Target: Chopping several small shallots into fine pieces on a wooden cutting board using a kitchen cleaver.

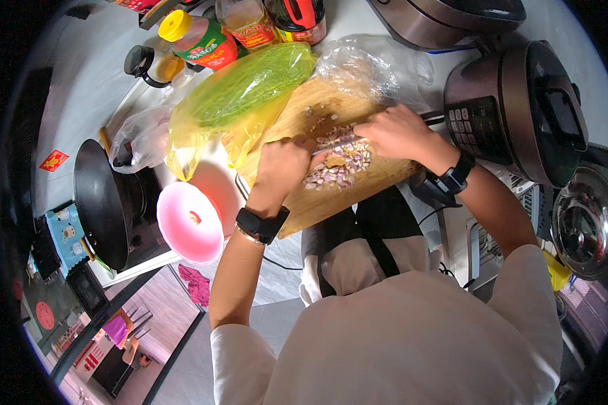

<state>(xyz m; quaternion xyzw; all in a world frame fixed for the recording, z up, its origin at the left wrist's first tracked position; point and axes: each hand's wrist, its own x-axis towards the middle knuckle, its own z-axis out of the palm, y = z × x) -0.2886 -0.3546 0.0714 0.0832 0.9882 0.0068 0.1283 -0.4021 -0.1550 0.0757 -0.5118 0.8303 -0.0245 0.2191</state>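
Observation:
My right hand (395, 130) is closed around a kitchen knife near its handle; a dark handle end shows beyond the hand. The knife's narrow steel blade (340, 145) runs left to my left hand (286, 164), whose curled fingers grip the tip end. Beneath and around the blade, chopped purple-and-white pieces (334, 177), shallot or garlic, lie on a wooden cutting board (324, 202). A few smaller bits are scattered farther up the board. My fingers partly hide the blade's far end.
A yellow plastic bag with greens (248, 91) and a clear plastic bag (370, 66) overlap the board's far edge. Left are a pink bowl (190, 223) and a black wok (101, 202). A dark electric cooker (511, 111) stands right, sauce bottles (202, 43) at the back.

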